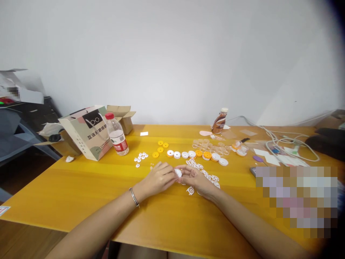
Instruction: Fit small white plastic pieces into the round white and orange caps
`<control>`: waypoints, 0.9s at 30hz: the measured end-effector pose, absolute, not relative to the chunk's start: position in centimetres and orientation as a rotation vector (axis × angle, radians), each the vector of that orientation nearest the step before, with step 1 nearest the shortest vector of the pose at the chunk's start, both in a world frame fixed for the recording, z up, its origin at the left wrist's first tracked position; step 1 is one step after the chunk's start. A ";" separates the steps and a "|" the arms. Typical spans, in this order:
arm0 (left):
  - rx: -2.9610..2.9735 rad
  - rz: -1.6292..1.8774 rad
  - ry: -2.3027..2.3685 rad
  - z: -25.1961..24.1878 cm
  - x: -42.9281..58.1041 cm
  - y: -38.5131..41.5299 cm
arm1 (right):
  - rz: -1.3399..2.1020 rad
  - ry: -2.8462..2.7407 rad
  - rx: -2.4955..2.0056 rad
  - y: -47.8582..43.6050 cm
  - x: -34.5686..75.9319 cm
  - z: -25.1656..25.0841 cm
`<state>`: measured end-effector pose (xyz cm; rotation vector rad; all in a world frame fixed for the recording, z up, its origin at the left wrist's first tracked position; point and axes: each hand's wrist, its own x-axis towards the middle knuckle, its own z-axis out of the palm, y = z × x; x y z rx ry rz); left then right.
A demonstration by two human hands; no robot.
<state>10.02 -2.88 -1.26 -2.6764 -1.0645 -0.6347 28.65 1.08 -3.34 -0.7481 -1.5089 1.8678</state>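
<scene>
Between my two hands, a little above the table, is a round white plastic disc [178,173]. The fingers of my left hand [161,177] close on its left side, and a bracelet circles that wrist. My right hand [194,178] pinches the disc from the right. White spoked plastic pieces [191,190] lie beside and beyond my right hand. A row of white and orange round cases [184,155] runs across the table past my hands. Several yellow discs [160,149] and small white pegged pieces [140,157] sit to the left.
Clear plastic rings [210,146] lie behind the row. A water bottle [118,138], a paper bag [94,138] and a cardboard box [125,120] stand at left. At the back are a brown drink bottle [219,122] and, farther right, tangled white cables [285,140]. The right front is pixelated.
</scene>
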 end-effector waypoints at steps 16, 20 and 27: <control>-2.904 -0.567 -1.379 -1.5 6.4 -0.1 | 1.772 -1.523 -0.798 1.6 29.1 -3.2; -2.871 -0.548 -1.395 -2.1 6.8 0.2 | 1.781 -1.526 -0.790 1.5 28.9 -3.1; -2.765 -0.432 -1.280 -2.4 8.0 -0.8 | 1.750 -1.529 -0.794 1.6 29.0 -3.3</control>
